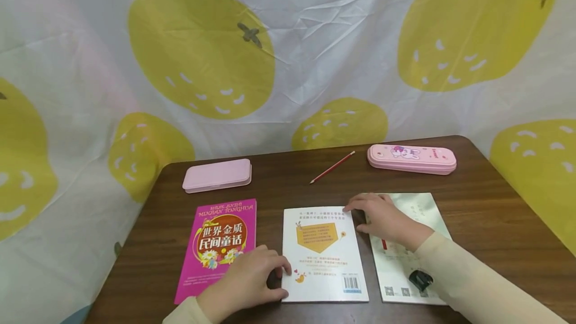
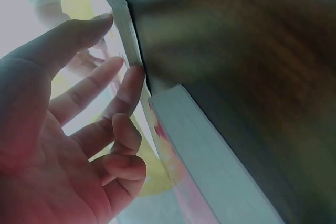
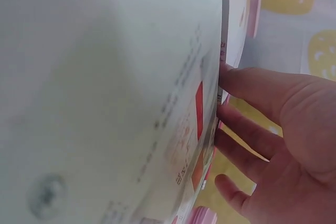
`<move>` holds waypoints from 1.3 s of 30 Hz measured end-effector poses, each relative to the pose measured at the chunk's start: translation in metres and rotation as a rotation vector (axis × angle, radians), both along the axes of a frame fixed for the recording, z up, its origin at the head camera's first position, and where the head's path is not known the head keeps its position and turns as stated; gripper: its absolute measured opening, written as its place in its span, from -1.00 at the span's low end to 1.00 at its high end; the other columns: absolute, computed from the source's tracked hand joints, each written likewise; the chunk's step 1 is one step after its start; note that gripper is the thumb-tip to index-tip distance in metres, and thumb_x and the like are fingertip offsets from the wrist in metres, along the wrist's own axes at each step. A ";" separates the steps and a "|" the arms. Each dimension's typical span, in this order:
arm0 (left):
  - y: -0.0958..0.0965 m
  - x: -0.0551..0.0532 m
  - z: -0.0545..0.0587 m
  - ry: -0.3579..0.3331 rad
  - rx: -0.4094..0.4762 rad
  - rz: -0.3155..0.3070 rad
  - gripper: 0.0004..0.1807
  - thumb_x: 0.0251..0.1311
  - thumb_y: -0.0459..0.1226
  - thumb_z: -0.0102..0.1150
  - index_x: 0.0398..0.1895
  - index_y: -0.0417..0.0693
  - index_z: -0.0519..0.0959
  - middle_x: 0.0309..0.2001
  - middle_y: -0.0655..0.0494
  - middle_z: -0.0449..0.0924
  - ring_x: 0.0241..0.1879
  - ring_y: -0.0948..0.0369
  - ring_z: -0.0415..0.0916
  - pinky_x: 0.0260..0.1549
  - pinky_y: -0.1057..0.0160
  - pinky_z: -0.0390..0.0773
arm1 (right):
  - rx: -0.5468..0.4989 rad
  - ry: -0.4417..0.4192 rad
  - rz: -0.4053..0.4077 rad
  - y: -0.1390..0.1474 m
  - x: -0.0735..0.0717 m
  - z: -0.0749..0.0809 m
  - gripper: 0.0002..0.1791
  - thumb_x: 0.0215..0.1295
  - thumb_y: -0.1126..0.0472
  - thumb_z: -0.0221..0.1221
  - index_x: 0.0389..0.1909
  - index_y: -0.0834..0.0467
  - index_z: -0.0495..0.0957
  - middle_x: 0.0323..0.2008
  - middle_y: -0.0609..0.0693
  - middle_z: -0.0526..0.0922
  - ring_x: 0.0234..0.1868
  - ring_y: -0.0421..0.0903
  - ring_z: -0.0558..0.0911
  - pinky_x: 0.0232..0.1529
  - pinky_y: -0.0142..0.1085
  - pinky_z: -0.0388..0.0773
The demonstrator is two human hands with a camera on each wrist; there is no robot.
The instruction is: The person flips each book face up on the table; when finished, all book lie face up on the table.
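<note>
A white book (image 1: 321,279) with an orange panel and a barcode lies flat between both hands. My left hand (image 1: 249,279) is at its lower left edge; in the left wrist view the thumb and fingertips (image 2: 134,77) rest along the page edges. My right hand (image 1: 389,219) reaches over a pale green book (image 1: 405,269), fingers at the white book's upper right corner and side. The right wrist view shows its thumb and fingers at the book's edge (image 3: 226,35). Partly under the left hand's outline lies a magenta book (image 1: 225,244).
Behind the books on the dark wooden table (image 1: 279,184) lie a plain pink case (image 1: 218,175), a red pencil (image 1: 333,167) and a pink pencil case (image 1: 411,159) with a rabbit picture. A dark object (image 1: 420,280) shows by the right sleeve. A fruit-print curtain hangs behind.
</note>
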State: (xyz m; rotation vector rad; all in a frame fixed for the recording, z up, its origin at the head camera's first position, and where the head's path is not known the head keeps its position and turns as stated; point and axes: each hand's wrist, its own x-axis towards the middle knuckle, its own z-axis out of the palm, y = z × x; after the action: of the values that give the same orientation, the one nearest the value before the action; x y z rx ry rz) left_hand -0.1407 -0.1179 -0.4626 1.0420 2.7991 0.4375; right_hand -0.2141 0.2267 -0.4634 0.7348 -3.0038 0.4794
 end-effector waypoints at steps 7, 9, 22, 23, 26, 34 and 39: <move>0.001 0.002 0.000 -0.056 -0.009 0.023 -0.48 -0.16 0.12 0.61 -0.10 0.26 0.64 -0.36 0.48 0.47 -0.31 0.45 0.30 -0.35 0.44 0.35 | -0.025 0.003 0.015 -0.003 -0.005 -0.003 -0.51 0.07 0.26 0.54 0.06 -0.07 0.72 0.08 0.00 0.69 0.19 0.11 0.59 0.25 0.26 0.32; 0.002 0.002 0.000 -0.060 -0.011 0.025 -0.46 -0.19 0.11 0.62 -0.11 0.25 0.62 -0.36 0.48 0.45 -0.30 0.44 0.30 -0.35 0.43 0.35 | -0.035 0.024 0.015 -0.003 -0.007 -0.003 -0.51 0.05 0.28 0.54 0.04 -0.08 0.72 0.05 -0.01 0.68 0.15 0.10 0.58 0.22 0.22 0.37; 0.001 0.009 -0.001 -0.028 -0.027 0.043 -0.48 -0.16 0.09 0.62 -0.12 0.26 0.59 -0.42 0.48 0.42 -0.33 0.42 0.26 -0.41 0.43 0.30 | -0.075 0.051 0.045 0.005 -0.013 -0.002 -0.56 0.07 0.21 0.55 -0.01 -0.17 0.74 0.07 -0.07 0.65 0.16 0.05 0.57 0.19 0.23 0.30; 0.000 0.010 -0.001 -0.025 -0.021 0.041 -0.49 -0.15 0.08 0.61 -0.12 0.27 0.59 -0.44 0.49 0.42 -0.34 0.43 0.26 -0.41 0.43 0.29 | -0.082 0.042 0.048 0.005 -0.013 -0.002 -0.56 0.08 0.20 0.54 -0.01 -0.17 0.74 0.08 -0.07 0.65 0.17 0.04 0.57 0.20 0.24 0.28; -0.003 0.011 -0.002 -0.027 -0.004 0.041 -0.53 -0.11 0.08 0.60 -0.14 0.30 0.60 -0.46 0.52 0.43 -0.35 0.44 0.25 -0.41 0.44 0.28 | -0.120 0.015 0.062 0.009 -0.013 -0.001 -0.57 0.09 0.20 0.53 0.00 -0.16 0.74 0.09 -0.05 0.65 0.18 0.06 0.57 0.22 0.26 0.24; -0.005 0.014 -0.006 0.039 -0.003 0.057 -0.50 -0.13 0.09 0.61 -0.14 0.28 0.57 -0.43 0.47 0.42 -0.38 0.43 0.23 -0.47 0.44 0.25 | -0.229 -0.042 0.098 0.014 -0.012 0.008 -0.65 0.21 0.12 0.46 0.03 -0.06 0.74 0.07 -0.01 0.66 0.11 0.06 0.62 0.10 0.18 0.29; -0.012 0.016 -0.001 0.122 0.067 0.121 -0.65 -0.12 -0.07 0.58 -0.24 0.22 0.64 -0.39 0.43 0.59 -0.38 0.42 0.29 -0.48 0.43 0.30 | -0.313 -0.033 0.090 0.015 -0.014 0.015 -0.68 0.21 0.11 0.46 0.00 -0.06 0.74 0.06 -0.03 0.65 0.11 0.02 0.61 0.15 0.11 0.37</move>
State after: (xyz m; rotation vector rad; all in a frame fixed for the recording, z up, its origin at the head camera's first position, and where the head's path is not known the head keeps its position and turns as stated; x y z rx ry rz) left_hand -0.1251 -0.1299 -0.4635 0.9456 2.9869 0.4996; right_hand -0.2283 0.2420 -0.4487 0.8410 -2.8312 0.9460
